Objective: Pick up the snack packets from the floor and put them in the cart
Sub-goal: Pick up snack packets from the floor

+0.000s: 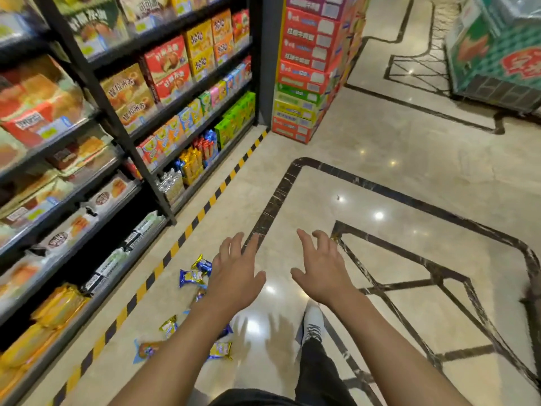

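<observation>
The person is standing in a shop aisle and holding both arms out ahead, palms facing down. The left hand [234, 276] is hanging with its fingers spread and its grip released, holding nothing; the right hand [319, 276] is doing the same, fingers splayed and slightly bent, with nothing in it. Both hands are hovering well above the floor [380, 177], apparently because the person is readying to bend down rather than reaching yet. The snack packets are lying scattered on the floor beside the yellow-and-black striped tape [187, 232] that is running along the foot of the shelves [96, 83]: a blue and gold packet [191, 278] is sitting just left of the left hand, another [202, 263] just beyond it, a gold one [169, 326] nearer the person, an orange-printed one [146, 350] lower still, and a yellow one [220, 349] beside the left forearm. They are probably lying close to the shelves because they slipped from the lower racks. No cart is showing in this view, so it must be standing somewhere out of sight. The person's white shoe [313, 320] is planted just right of the packets. None is being lifted yet, so the task looks barely begun.
</observation>
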A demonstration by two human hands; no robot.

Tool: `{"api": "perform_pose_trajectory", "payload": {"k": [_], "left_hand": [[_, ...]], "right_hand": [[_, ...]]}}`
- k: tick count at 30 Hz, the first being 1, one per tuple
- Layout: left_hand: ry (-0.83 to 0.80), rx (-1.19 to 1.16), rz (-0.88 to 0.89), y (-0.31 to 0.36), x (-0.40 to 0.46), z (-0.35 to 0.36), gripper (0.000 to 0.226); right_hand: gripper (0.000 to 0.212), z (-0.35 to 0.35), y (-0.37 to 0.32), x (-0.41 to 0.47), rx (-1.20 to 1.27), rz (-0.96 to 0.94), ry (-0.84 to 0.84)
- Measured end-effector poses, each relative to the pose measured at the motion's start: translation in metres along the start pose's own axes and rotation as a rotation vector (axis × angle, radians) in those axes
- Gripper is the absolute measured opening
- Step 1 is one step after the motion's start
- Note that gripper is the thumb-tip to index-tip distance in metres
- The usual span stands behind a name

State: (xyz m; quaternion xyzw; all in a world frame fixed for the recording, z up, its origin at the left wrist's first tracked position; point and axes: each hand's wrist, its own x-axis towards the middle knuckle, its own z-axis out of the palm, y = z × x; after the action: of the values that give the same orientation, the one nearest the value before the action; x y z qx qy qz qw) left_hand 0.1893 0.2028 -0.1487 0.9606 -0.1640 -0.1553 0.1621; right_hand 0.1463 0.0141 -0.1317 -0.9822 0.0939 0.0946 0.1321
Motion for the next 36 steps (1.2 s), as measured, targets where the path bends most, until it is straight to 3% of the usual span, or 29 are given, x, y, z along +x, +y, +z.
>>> {"api": "perform_pose_trajectory", "payload": {"k": [12,18,36], "left_hand": [[0.099,-0.064,-0.485,0.022,0.076,-0.01,0.082],[0.149,-0.073,-0.715,0.022,0.073,-0.009,0.082],[0.209,-0.245,-1.005,-0.073,0.133,-0.008,0.08]], "right_hand": [[0.083,-0.028,0.044,0.163,0.022,-0.424,-0.153],[0.082,-0.031,0.053,0.223,0.023,-0.517,-0.256],[0.079,0.008,-0.074,0.325,-0.1,-0.725,-0.427]]}}
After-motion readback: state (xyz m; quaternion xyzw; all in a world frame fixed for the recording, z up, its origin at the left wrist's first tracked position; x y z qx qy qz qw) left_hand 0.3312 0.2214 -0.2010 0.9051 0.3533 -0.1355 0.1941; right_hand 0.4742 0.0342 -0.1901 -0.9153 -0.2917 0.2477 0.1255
